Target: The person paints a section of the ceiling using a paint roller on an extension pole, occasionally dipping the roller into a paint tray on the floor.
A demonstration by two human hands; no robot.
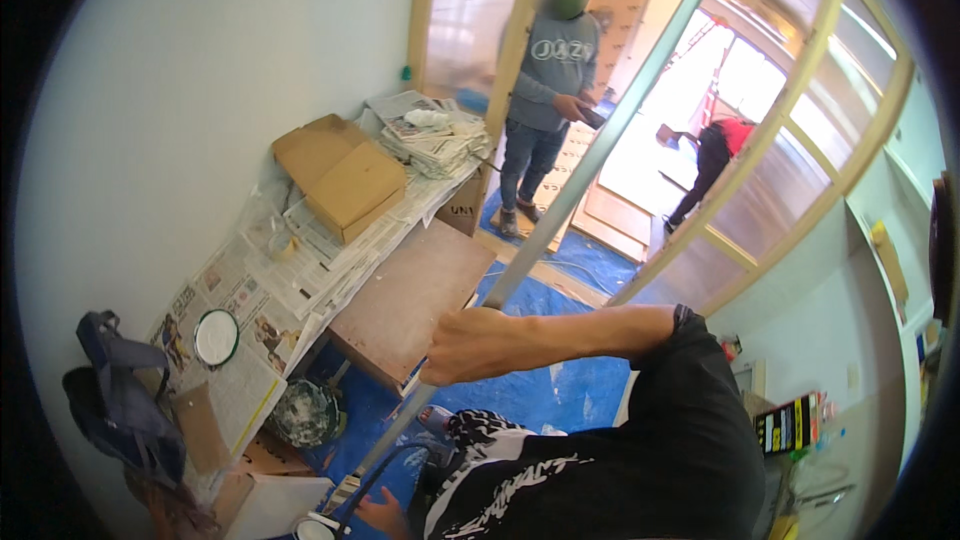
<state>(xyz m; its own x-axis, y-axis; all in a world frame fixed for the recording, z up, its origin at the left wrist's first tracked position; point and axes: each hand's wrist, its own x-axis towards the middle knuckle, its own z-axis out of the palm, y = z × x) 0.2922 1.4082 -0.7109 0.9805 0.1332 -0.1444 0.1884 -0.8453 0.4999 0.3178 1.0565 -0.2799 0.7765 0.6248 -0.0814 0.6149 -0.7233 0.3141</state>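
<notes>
A long silvery metal bar runs slantwise from the top of the head view down toward the lower left. My right hand is wrapped round its lower half, the arm reaching across from the right in a black sleeve. Low in the view, my left hand shows in part beside the bar's lower end, its visible fingers stretched out. Close to it are a black cable and a white round object, partly cut off by the lower edge. Whether the left hand touches either is hard to see.
Newspaper covers a bench at left, bearing a cardboard box, a newspaper stack and a white round lid. Nearby are a backpack, brown board and bucket. Two people work beyond the wooden-framed partition.
</notes>
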